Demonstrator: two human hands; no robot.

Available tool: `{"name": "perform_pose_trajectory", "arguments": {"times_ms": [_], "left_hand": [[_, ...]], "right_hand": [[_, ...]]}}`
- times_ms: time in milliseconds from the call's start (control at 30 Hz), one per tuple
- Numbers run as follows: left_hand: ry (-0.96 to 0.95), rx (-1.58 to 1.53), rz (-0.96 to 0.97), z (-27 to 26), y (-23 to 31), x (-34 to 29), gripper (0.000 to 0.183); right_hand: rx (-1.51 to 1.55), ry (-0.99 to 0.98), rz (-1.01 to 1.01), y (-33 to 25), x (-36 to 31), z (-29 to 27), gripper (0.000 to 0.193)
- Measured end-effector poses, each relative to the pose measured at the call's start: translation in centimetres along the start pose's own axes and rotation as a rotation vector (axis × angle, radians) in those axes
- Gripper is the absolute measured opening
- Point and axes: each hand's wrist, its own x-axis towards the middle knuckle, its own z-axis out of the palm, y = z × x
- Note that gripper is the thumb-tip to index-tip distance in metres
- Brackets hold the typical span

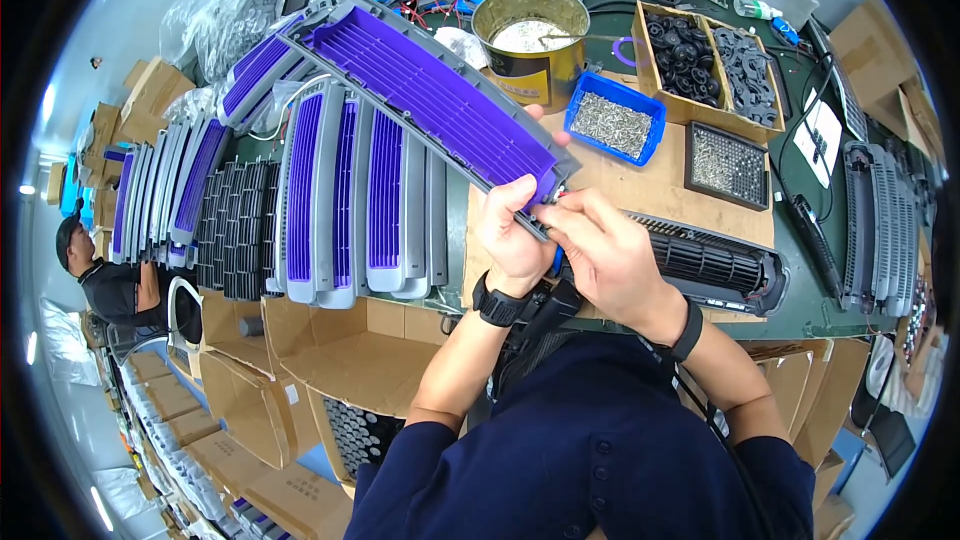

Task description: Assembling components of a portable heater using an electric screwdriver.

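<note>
A long grey housing panel with a purple slatted inside [440, 90] is tilted over the bench, its near end in front of me. My left hand [515, 235] grips that end, thumb on top and fingertips showing past the far edge. Against the same end, my right hand [605, 260] pinches its thumb and forefinger together. Whatever sits between those fingers is too small or hidden to name; a bit of red shows beside them. Below and right of my hands, a black cylindrical fan rotor in a grey housing [705, 265] lies on the cardboard sheet.
Beyond stand a blue tray of screws [650, 145], a dark tray of small metal parts [690, 180], a tin [555, 80] and a box of black parts [640, 40]. More purple-grey panels [385, 200] lean at left. Cardboard boxes [340, 340] line the bench's front; a person [110, 290] works far left.
</note>
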Motion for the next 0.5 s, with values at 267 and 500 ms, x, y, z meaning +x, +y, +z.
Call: {"name": "perform_pose_trajectory", "arguments": {"times_ms": [267,500], "left_hand": [[-0.128,0.154,0.053,0.7,0.9,0.2,0.083],[-0.317,0.409,0.026,2.4,2.5,-0.8,0.128]], "right_hand": [[0.104,-0.171,0.135,-0.7,4.7,-5.8,0.041],[0.213,-0.479,0.294,-4.9,9.0,-9.0,0.094]]}}
